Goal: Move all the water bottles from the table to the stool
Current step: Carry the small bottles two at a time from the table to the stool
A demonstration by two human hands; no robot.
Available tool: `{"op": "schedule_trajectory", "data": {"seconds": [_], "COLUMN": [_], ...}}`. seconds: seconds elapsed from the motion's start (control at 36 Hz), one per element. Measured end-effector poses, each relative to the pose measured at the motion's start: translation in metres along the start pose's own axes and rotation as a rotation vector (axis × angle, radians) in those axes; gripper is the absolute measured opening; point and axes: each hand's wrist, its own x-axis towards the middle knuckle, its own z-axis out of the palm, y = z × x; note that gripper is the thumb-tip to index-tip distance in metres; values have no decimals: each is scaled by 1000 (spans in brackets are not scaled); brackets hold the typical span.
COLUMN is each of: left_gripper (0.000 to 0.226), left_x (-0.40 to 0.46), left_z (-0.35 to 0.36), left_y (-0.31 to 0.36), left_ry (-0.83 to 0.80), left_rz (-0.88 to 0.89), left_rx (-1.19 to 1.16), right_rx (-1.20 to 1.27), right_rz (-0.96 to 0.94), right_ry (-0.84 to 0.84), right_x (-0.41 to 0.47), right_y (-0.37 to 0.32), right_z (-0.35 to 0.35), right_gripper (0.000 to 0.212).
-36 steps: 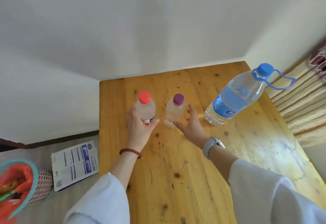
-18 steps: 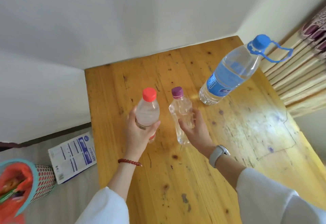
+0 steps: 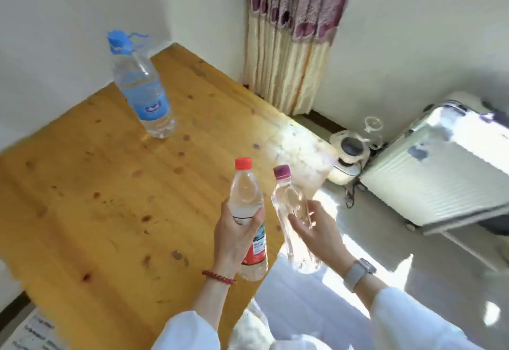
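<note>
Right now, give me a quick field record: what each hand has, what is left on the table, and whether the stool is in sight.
left hand: left hand grips the red-capped bottle, lifted off the table
right hand: right hand holds the purple-capped bottle, also lifted
on the table: large blue-capped bottle stands upright on the wooden table, untouched
stool: not identifiable in this view
beside the table: white suitcase on the floor
</note>
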Motion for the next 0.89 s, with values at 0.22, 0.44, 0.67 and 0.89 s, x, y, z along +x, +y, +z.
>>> {"op": "schedule_trajectory", "data": {"seconds": [0.22,0.44,0.67,0.89], "left_gripper": [46,35,38,50], "left_x": [-97,-225,-340,-455], "left_z": [208,395,554,723], "left_y": [61,100,120,147], "left_ry": [-390,-893,-1299,-1494], "left_rz": [100,287,479,584], "left_rx": [131,258,402,463], "right_rx": [68,149,240,233], "right_rz": [307,690,962,1147], "right_ry": [374,720,1045,1222], "right_x": [-118,-264,-374,-448], "right_y": [172,303,393,505], "right_z": [-150,-261,-322,-415], "right_gripper": [42,60,29,36]}}
